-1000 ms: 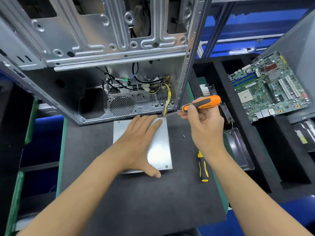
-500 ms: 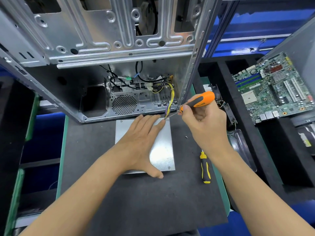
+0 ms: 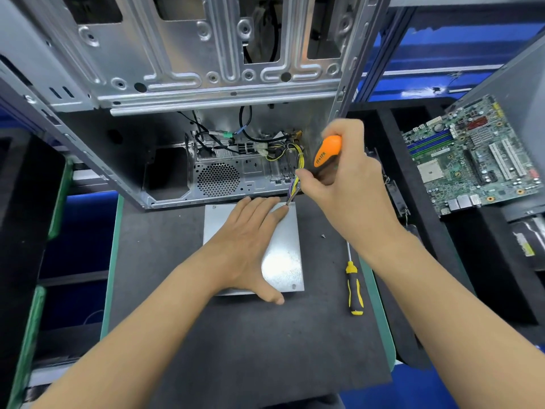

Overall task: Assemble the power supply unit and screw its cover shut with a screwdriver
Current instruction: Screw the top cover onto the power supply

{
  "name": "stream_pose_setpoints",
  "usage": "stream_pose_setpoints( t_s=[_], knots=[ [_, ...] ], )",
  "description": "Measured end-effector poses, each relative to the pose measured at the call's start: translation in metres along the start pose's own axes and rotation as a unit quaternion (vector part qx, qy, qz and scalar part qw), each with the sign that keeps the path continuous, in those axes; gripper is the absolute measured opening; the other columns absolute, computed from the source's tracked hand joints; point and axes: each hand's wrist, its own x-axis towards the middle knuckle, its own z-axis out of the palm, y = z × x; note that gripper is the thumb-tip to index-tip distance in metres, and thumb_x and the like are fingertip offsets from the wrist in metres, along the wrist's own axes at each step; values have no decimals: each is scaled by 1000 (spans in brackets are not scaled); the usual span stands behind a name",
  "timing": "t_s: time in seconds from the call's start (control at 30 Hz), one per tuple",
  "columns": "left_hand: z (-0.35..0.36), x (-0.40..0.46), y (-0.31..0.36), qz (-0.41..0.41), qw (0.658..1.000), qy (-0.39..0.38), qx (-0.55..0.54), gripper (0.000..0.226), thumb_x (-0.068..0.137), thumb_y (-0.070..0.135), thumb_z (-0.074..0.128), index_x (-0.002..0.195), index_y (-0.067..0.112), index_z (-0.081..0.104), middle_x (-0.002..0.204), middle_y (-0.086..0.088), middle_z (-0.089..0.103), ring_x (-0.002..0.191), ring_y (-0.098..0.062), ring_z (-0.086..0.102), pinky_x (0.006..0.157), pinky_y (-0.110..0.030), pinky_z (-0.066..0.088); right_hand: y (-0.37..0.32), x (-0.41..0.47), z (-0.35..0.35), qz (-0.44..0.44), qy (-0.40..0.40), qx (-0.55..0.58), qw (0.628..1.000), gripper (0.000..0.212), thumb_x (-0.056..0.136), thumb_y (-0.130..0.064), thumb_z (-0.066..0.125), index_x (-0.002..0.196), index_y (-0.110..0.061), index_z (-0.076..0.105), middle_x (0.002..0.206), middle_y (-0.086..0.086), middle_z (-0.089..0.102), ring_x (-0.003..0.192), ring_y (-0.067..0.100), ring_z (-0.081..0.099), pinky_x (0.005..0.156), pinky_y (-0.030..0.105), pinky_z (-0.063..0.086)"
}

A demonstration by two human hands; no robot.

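Left hand (image 3: 244, 246) lies flat, fingers straight, on the power supply cover (image 3: 283, 255) mid-table. Right hand (image 3: 348, 187) grips an orange screwdriver (image 3: 326, 152), tip seemingly at the cover's far right corner.

Bright overhead light, glare on the metal cover (image 3: 283, 261), wide-angle edge distortion.

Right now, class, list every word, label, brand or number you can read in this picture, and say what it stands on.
Orange screwdriver handle, held in the right hand: dark lettering, too blurred to read.
Motherboard: printed markings, too small to read.
Yellow-green sticker at the right edge: unreadable.
Power supply cover, under the left hand: no text visible.
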Motion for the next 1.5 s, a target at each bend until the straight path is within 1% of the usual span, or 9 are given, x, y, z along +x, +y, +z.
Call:
stream_pose_setpoints(
  t_s=[0.23,0.43,0.63,0.77,0.93,1.1,1.23,1.4,1.5],
  knots=[
    [1,0,0,1,1000,10,1,153,44,89,70,158,13,2,161,-3,2,150,-22,-4,121,-37,-15,-19,14,-14,-69,-118,-89,987,28,89,-15,59,109,-22,41,85,-1,52,75,24,55,69,43,48],
    [1,0,-1,3,1000,19,0,152,44,89,71,158,13,5,160,0,4,147,-18,-4,116,-31,-21,-37,35,-28,-133,-196,-204,950,17,84,-15,58,98,-16,48,75,-3,49,74,27,50,61,34,35],
    [1,0,1,-2,1000,17,0,153,43,88,73,158,12,7,161,-6,9,150,-24,2,123,-40,-10,-57,53,-26,-122,-262,-367,884,35,95,-52,54,94,-20,39,72,0,29,79,31,41,67,38,36],
    [2,-1,1,-5,1000,16,-2,152,44,87,73,158,12,6,161,-6,8,151,-24,0,122,-38,-14,-58,63,-25,-137,-334,-328,873,16,97,-27,52,106,-15,50,103,3,42,103,32,53,83,38,43],
    [4,1,0,-6,1000,20,1,153,43,87,73,158,12,6,160,-5,9,150,-23,1,123,-40,-10,-61,62,-27,-157,-293,-446,831,34,100,-48,46,102,-16,58,91,6,38,100,40,58,68,37,37],
    [5,0,-1,-5,1000,27,2,153,42,88,72,157,11,8,160,-6,10,149,-23,3,123,-40,-10,-60,65,-27,-188,-346,-360,845,4,99,-22,50,100,-18,50,105,3,43,101,28,52,79,30,36],
    [5,1,-1,-4,999,32,5,152,42,87,72,157,10,10,159,-7,13,149,-25,5,123,-41,-7,-63,63,-24,-173,-306,-465,813,38,101,-49,44,100,-12,51,79,5,34,87,34,54,69,39,40],
    [6,1,-1,-5,999,32,5,152,43,87,72,157,11,9,159,-6,12,148,-24,4,123,-40,-9,-64,59,-24,-162,-376,-395,822,16,95,-15,52,111,-15,52,115,8,42,93,32,55,83,44,49],
    [6,1,-1,-5,999,31,6,152,43,87,72,157,11,8,160,-6,10,149,-23,3,123,-41,-8,-69,60,-22,-178,-336,-443,812,23,102,-35,49,103,-14,56,103,7,50,92,35,58,76,42,49]
  ],
)
